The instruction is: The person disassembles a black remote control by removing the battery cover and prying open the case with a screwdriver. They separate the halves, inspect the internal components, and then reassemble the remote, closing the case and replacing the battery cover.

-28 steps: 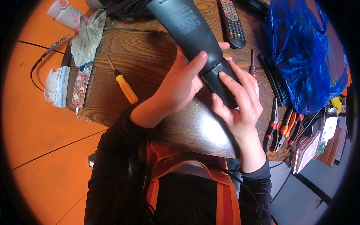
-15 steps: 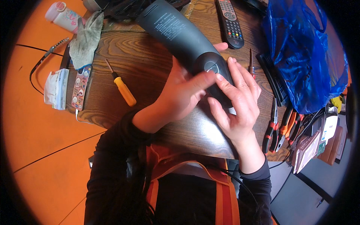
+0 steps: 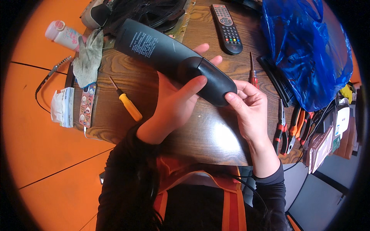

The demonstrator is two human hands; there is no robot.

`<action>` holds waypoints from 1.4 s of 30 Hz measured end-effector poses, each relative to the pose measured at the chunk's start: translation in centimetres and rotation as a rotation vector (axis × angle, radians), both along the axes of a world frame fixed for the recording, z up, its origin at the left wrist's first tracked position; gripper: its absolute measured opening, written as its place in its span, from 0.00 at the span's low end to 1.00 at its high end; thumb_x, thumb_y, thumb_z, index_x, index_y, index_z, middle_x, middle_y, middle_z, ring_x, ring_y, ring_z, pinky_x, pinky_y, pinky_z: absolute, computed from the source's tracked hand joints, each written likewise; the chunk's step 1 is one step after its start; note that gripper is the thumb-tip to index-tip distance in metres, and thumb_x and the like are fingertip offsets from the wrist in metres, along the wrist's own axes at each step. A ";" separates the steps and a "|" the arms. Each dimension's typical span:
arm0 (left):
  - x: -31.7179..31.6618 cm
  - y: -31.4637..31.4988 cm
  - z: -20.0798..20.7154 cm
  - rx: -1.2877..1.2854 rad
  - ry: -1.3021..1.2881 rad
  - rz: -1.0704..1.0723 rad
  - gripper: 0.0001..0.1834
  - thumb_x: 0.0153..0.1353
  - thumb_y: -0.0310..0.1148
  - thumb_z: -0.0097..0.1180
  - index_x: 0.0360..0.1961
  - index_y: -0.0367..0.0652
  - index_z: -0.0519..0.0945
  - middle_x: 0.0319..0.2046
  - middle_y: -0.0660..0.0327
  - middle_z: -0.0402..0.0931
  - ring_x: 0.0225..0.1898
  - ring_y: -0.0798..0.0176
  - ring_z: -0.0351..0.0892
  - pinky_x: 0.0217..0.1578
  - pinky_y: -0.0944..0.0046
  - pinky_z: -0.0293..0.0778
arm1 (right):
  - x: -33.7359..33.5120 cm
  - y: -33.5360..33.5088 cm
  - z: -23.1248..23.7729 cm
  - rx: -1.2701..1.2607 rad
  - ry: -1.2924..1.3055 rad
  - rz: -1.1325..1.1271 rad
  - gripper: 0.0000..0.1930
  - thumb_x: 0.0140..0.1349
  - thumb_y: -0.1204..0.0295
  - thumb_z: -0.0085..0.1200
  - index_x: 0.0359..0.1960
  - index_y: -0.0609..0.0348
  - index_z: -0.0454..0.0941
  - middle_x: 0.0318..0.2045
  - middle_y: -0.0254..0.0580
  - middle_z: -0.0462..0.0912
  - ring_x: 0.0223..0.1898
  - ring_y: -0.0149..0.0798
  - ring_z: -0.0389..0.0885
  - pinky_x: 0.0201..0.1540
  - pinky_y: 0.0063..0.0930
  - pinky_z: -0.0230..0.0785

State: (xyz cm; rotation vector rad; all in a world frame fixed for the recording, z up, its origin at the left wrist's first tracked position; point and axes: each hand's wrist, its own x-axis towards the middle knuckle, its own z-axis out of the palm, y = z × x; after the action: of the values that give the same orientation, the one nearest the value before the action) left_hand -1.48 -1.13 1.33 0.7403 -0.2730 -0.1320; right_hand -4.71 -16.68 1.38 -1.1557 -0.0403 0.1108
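Observation:
A long, dark grey handheld device (image 3: 165, 52) lies slantwise over the table, with pale printing on its body and a rounded black end piece (image 3: 216, 82); its exact kind I cannot tell. My left hand (image 3: 178, 96) supports it from beneath, thumb pressed near the seam of the black part and fingertips showing past the far side. At the rounded end, my right hand (image 3: 248, 102) pinches the tip between thumb and fingers. The left palm is partly hidden by the device.
Left of the hands is a yellow-handled screwdriver (image 3: 130, 107), beyond it a knitted glove (image 3: 88, 57) and a patterned power bank (image 3: 88, 104). A remote control (image 3: 228, 29) lies far off. On the right are a red screwdriver (image 3: 253, 73), a blue plastic bag (image 3: 308, 57) and pliers (image 3: 281, 133).
The device has swung to a flatter slant, its far end moving left and nearer me. My right hand has shifted from the device's side to its rounded tip.

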 end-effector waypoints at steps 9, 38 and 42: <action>0.0 -0.3 -0.2 0.030 -0.071 0.026 0.44 0.52 0.16 0.52 0.63 0.54 0.40 0.55 0.48 0.61 0.57 0.47 0.64 0.55 0.50 0.64 | 0.1 0.0 -0.4 0.074 0.113 0.017 0.09 0.57 0.78 0.54 0.39 0.65 0.73 0.31 0.35 0.80 0.32 0.21 0.75 0.34 0.12 0.67; 0.5 -0.3 -2.1 0.439 -0.103 0.247 0.24 0.67 0.37 0.35 0.62 0.47 0.48 0.56 0.51 0.61 0.57 0.58 0.62 0.56 0.58 0.59 | 2.4 -0.9 0.0 -0.671 -0.311 -0.446 0.17 0.55 0.78 0.53 0.47 0.64 0.70 0.36 0.42 0.79 0.34 0.31 0.79 0.35 0.23 0.73; 1.1 -0.4 -2.9 0.481 -0.096 0.271 0.22 0.66 0.36 0.38 0.59 0.46 0.53 0.51 0.54 0.66 0.52 0.63 0.66 0.52 0.63 0.62 | 3.8 0.1 -0.3 -1.201 -0.518 -0.440 0.18 0.54 0.77 0.52 0.47 0.61 0.68 0.32 0.54 0.79 0.33 0.50 0.80 0.33 0.33 0.73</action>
State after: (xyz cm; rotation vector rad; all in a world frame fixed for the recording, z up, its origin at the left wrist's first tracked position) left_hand -0.33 -1.56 -1.61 1.2559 -0.2316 0.1009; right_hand -0.95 -16.61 1.11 -2.3347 -0.1933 -0.6461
